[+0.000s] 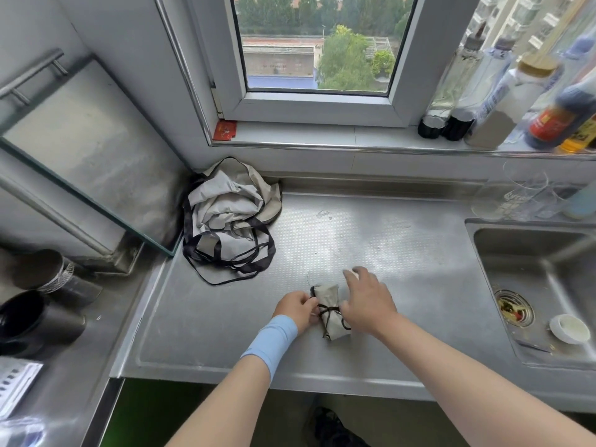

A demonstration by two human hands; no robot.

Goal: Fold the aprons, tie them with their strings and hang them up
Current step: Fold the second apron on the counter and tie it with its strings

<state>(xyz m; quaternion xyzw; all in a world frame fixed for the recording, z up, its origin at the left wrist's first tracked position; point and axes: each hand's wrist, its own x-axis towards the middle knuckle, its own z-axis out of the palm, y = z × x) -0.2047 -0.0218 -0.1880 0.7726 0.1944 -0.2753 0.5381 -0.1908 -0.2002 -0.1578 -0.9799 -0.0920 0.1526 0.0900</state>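
A small folded beige apron bundle [328, 304] lies on the steel counter [387, 253], wrapped crosswise by its black string. My left hand [298, 309], with a light blue wristband, pinches the string at the bundle's left side. Resting on the bundle's right side, my right hand [367, 301] holds the string there with the other fingers spread. A second apron [230, 217], grey-beige with long black straps, sits crumpled in the back left corner of the counter.
A sink [532, 285] with a small white cup [569, 329] lies to the right. Glasses [522, 195] stand behind the sink, bottles [503, 101] on the window sill. A glass-fronted hood [80, 150] and dark pots [38, 304] are on the left.
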